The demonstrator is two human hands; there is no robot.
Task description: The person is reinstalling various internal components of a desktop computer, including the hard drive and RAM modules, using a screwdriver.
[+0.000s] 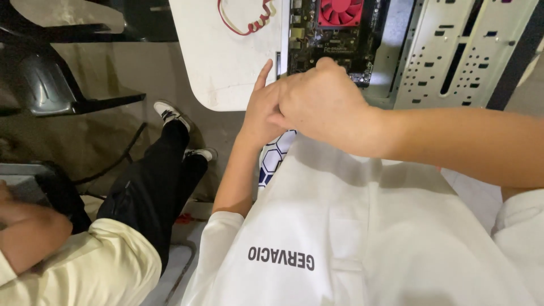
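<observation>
Here, the head view looks down on both hands at the near edge of a black circuit board [328, 39] that lies inside an open grey metal computer case [453, 51]. The right hand [323, 102] is curled loosely, knuckles up, its fingertips pressed down at the board's near edge; they are hidden behind the knuckles, so I cannot tell whether it pinches anything. The left hand [260, 110] sits just beside and partly under the right one, touching it, with the index finger stretched straight toward the board's left edge and the other fingers folded; nothing is seen in its grip. A red fan [340, 11] sits on the board, farther from the person than the hands. The case rests on a white counter [226, 62] with a rounded corner, and a red and yellow looped cable [243, 22] lies on the counter to the left of the board, apart from both hands. The case's perforated side panel [459, 56] stands to the right of the board. At the left of the view a second person sits, with black trousers [153, 192], white shoes [170, 113] and a pale yellow sleeve [96, 266], well apart from the board. A dark chair [56, 85] stands on the floor beyond.
</observation>
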